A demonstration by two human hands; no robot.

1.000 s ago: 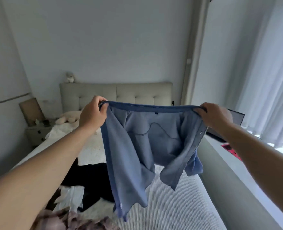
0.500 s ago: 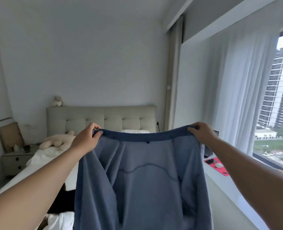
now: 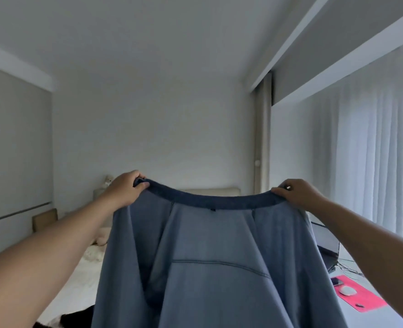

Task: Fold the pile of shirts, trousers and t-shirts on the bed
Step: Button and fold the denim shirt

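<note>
While held up: blue shirt (image 3: 214, 268) hangs over the bed (image 3: 77, 280).
Left hand (image 3: 124, 191): fingers pinch collar edge.
Right hand (image 3: 299, 194): same.

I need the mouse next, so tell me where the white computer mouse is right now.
In the head view, the white mouse lies on the red mat at lower right, on the ledge by the curtained window, right of the held-up blue shirt.
</note>
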